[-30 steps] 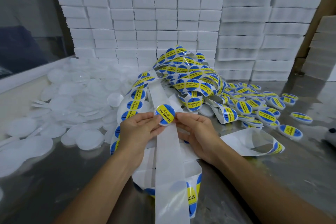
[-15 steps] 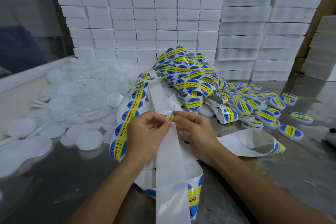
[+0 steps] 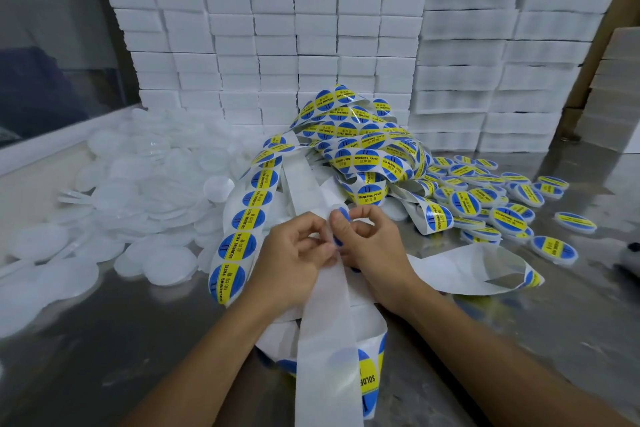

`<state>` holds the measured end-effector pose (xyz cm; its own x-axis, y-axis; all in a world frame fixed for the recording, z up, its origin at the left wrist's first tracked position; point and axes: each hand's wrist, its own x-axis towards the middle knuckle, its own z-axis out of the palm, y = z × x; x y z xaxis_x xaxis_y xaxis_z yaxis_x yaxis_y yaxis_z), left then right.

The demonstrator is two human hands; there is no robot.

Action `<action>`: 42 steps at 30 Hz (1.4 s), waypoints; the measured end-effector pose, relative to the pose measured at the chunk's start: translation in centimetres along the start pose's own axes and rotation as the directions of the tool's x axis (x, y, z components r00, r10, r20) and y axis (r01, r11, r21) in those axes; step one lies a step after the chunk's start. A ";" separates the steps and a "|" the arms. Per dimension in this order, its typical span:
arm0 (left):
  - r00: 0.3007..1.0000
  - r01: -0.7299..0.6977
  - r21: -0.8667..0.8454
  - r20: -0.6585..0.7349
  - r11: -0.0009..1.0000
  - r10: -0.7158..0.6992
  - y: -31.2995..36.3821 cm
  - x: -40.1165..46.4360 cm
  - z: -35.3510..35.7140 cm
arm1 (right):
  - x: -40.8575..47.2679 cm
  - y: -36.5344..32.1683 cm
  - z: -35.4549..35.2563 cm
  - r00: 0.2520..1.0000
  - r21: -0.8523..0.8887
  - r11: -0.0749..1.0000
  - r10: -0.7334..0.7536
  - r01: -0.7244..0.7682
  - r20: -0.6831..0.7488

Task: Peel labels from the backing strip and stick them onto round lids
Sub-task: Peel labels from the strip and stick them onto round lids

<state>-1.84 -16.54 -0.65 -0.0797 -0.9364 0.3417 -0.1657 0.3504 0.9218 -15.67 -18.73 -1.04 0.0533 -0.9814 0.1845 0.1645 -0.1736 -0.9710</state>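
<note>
My left hand (image 3: 294,262) and my right hand (image 3: 375,248) meet at the centre of the table over the white backing strip (image 3: 327,315). My left fingers pinch the strip. My right thumb and fingers grip a round blue and yellow label (image 3: 343,214), turned nearly edge-on, with only its blue rim showing. A strip section still carrying labels (image 3: 246,224) curves past my left hand. Behind lies a tangled heap of label strip (image 3: 363,146). Blank translucent round lids (image 3: 138,198) are piled at the left. Labelled lids (image 3: 485,203) lie at the right.
Stacks of white foam blocks (image 3: 277,45) wall off the back of the steel table (image 3: 104,340), with cardboard boxes behind them. A loop of empty backing paper (image 3: 467,269) lies right of my right wrist. One labelled lid (image 3: 554,248) sits apart at the right.
The label faced me flat on the strip a second ago. It has since turned edge-on and come off in my right fingers, while the labelled section beside my left hand slid down.
</note>
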 end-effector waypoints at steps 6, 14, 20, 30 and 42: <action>0.998 0.041 0.010 0.054 0.999 -0.042 -0.8 0.2 -0.2 | 0.3 0.1 -0.4 1.000 0.036 0.999 0.007 -0.006 -0.019; 0.999 0.020 -0.054 0.043 0.998 -0.018 -0.8 0.3 -0.3 | 0.2 0.1 -0.3 1.000 -0.041 0.999 0.009 -0.008 0.012; 0.989 0.136 -0.236 -0.028 0.962 -0.147 -0.5 0.3 0.3 | 0.1 0.2 -0.3 1.000 -0.020 1.000 0.006 -0.006 -0.013; 0.958 0.166 -0.183 -0.203 0.969 -0.203 -0.6 0.7 0.0 | 0.0 0.1 -0.1 1.000 -0.104 0.995 -0.010 0.011 0.013; 0.955 0.172 -0.172 -0.213 0.970 -0.207 -0.4 0.6 -0.2 | -0.3 0.1 0.2 0.997 -0.155 0.987 -0.028 0.037 0.065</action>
<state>-1.62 -17.30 -0.80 0.1676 -0.9704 0.1742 -0.0050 0.1759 0.9844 -15.44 -18.46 -1.13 0.1127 -0.9688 0.2208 0.0119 -0.2209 -0.9752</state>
